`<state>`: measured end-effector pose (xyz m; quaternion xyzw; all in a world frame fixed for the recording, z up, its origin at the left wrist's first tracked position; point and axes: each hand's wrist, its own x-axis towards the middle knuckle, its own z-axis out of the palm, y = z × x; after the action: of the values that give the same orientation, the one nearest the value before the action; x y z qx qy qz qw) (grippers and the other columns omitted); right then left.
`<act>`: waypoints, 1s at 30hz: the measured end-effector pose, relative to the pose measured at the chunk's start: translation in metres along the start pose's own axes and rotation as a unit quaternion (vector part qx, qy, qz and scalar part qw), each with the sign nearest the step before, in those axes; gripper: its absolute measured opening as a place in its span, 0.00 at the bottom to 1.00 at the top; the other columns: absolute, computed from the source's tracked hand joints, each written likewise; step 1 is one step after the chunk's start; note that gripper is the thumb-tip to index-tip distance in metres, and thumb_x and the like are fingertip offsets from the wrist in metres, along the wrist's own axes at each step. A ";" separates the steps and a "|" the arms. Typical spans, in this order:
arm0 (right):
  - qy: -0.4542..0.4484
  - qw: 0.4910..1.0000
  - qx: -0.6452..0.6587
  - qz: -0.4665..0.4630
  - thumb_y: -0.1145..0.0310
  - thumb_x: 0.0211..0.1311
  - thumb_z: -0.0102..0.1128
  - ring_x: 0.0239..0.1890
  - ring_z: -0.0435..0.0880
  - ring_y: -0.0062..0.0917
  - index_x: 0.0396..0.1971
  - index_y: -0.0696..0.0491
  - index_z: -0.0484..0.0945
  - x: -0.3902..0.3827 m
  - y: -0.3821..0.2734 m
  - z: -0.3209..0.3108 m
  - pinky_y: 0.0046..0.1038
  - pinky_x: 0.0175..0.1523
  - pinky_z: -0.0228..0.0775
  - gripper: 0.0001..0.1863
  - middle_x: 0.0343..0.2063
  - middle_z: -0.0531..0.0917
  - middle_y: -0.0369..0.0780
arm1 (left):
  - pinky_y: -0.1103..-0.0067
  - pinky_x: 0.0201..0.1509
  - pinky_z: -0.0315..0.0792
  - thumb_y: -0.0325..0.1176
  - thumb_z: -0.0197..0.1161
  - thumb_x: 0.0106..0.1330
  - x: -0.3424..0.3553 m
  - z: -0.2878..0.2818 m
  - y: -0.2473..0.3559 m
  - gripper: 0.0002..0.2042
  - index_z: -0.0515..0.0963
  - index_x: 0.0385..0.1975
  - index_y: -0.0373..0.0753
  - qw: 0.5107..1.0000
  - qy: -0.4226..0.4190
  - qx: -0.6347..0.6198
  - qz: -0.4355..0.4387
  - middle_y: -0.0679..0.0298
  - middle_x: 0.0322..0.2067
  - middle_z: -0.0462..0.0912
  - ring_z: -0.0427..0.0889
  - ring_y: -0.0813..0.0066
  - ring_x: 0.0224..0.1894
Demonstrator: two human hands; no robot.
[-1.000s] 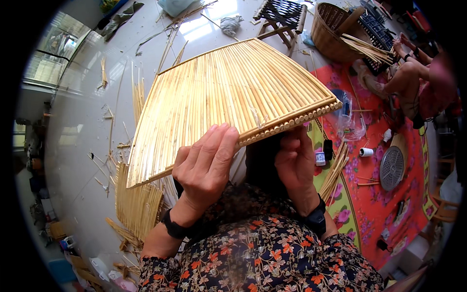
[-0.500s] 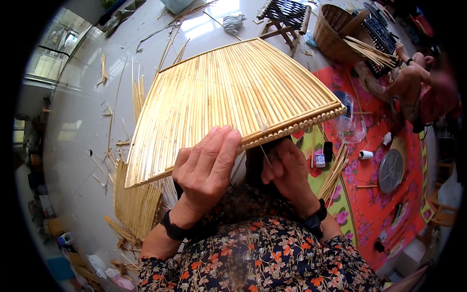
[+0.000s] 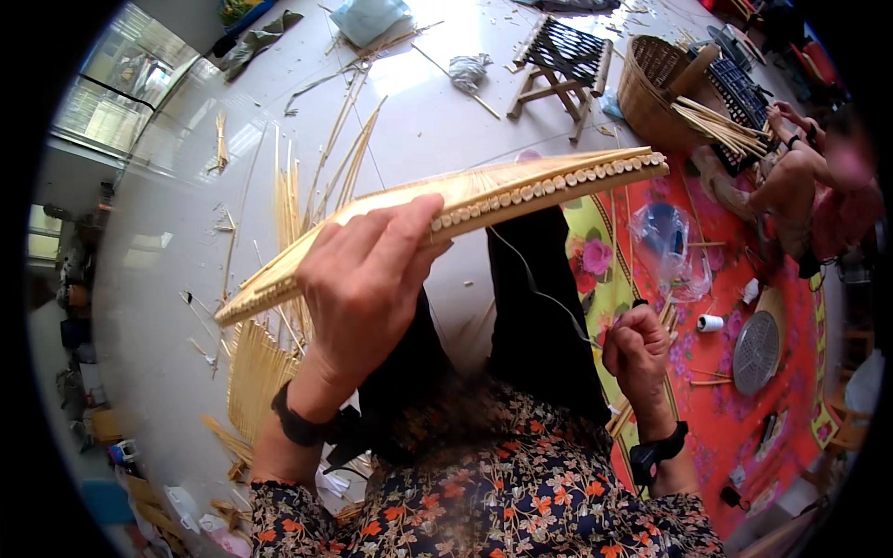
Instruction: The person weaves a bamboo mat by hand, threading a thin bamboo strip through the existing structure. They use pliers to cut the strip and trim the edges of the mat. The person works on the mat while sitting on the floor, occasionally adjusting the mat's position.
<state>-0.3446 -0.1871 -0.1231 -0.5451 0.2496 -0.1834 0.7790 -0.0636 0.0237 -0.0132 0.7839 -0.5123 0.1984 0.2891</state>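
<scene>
My left hand (image 3: 363, 274) is closed on the near edge of a fan-shaped panel of pale reed stalks (image 3: 549, 189), thumb below and fingers over the top. The panel is tilted almost edge-on, so a row of round cut stalk ends faces me. From its underside a thin pale thread (image 3: 532, 279) runs down to my right hand (image 3: 642, 352). That hand is drawn off to the right, its fingers pinched on the thread; whether a needle is among them is hidden. Another reed panel (image 3: 259, 377) rests low beside my left forearm.
Loose stalks (image 3: 286, 200) litter the tiled floor at left. A folding stool (image 3: 561, 70) and wicker basket (image 3: 651, 93) stand at the far right. On the red flowered mat (image 3: 688, 418) lie a white thread spool (image 3: 710, 323) and grey perforated disc (image 3: 755, 352). Another person (image 3: 800, 186) sits at right.
My right hand has moved from under the panel out to the right, drawing the thread long. The panel has tipped from face-up to nearly edge-on, my left hand still gripping it.
</scene>
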 end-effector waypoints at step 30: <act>-0.132 0.950 -0.202 -0.200 0.76 0.70 0.62 0.24 0.83 0.23 0.43 0.58 0.82 0.194 -0.036 0.196 0.24 0.32 0.74 0.05 0.27 0.85 0.41 | 0.80 0.55 0.79 0.23 0.71 0.67 0.025 0.022 -0.110 0.19 0.81 0.57 0.28 0.925 -0.070 -0.228 -0.297 0.55 0.46 0.89 0.85 0.76 0.48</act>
<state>-0.0734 -0.1589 -0.0711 -0.7488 0.0621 -0.2078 0.6263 0.0478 0.0261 -0.0421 0.8249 -0.3065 -0.0744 0.4691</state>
